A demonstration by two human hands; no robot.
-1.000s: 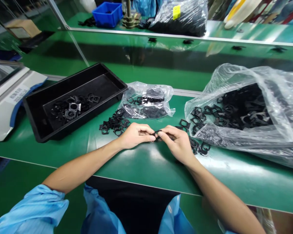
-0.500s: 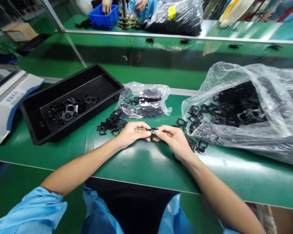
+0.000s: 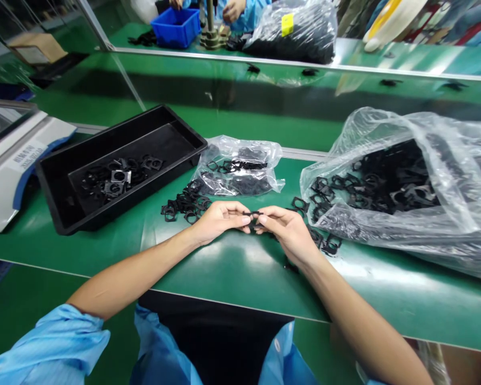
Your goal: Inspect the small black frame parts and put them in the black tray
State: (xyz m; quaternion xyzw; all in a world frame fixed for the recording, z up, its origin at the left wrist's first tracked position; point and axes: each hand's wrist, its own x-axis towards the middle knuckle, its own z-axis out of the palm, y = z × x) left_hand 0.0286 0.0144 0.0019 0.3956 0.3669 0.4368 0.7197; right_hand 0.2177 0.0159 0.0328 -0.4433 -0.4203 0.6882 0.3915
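While left fingers (image 3: 239, 221) pinch a black part (image 3: 253, 213), right fingers (image 3: 268, 220) grip it.

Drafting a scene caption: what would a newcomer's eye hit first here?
First, the big clear plastic bag of black parts, filling the right of the green bench. Next, the black tray slanted on the left, a loose pile of parts inside. Front and centre, the left hand and right hand hold a small black part between their fingertips.
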